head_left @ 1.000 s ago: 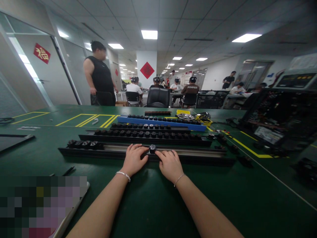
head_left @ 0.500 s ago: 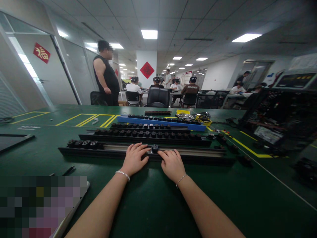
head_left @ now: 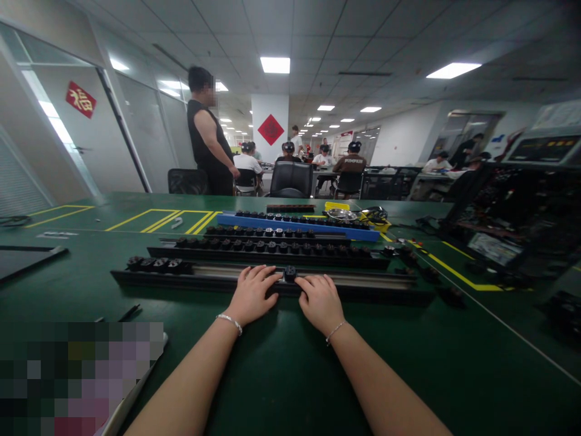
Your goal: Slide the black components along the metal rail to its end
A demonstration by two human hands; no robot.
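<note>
Our left hand and right hand lie palm-down on the nearest black rail, fingers loosely apart, clamped on nothing; between the fingertips sits a small black knob-like part, on the rail approx. at its middle; whether either forefinger touches it is hard to tell, prob. just beside. A few like parts sit near the rail's left end, well apart. To do this well, we judge: press evenly w/ both hands so the rail doesn't skid on the green table; nudge the part from both sides, square in its track, no tilting.
</note>
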